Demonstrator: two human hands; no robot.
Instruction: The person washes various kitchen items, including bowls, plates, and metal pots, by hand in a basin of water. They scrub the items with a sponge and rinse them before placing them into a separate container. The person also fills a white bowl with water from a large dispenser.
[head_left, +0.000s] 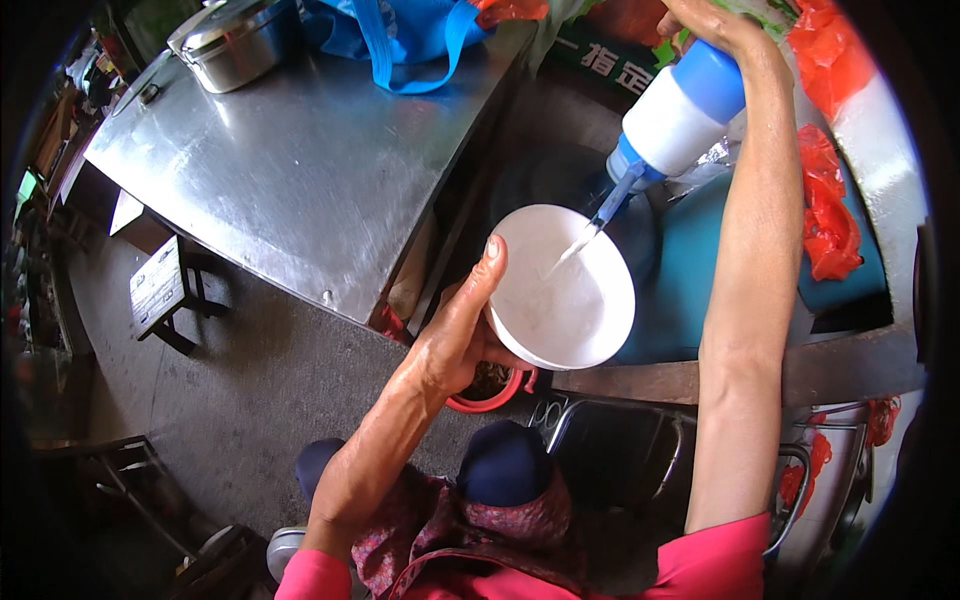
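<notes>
My left hand (465, 330) grips a white bowl (592, 315) by its left side, thumb on the rim and fingers underneath. The bowl is tilted, its opening towards me. Water (574, 251) runs into it from the spout (621, 196) of a blue-and-white manual bottle pump (667, 124). On the pump's blue top rests my right hand (709, 22), at the upper edge of the picture; its fingers are partly cut off and hidden. Beneath the pump, a large water bottle (555, 180) is only dimly visible in shadow.
A stainless steel table (300, 165) stands at the left, carrying a lidded metal pot (232, 45) and a blue bag (420, 45). Below the bowl is a red bucket (484, 405). A small stool (161, 289) sits on the floor. Red plastic bags (832, 225) lie at the right.
</notes>
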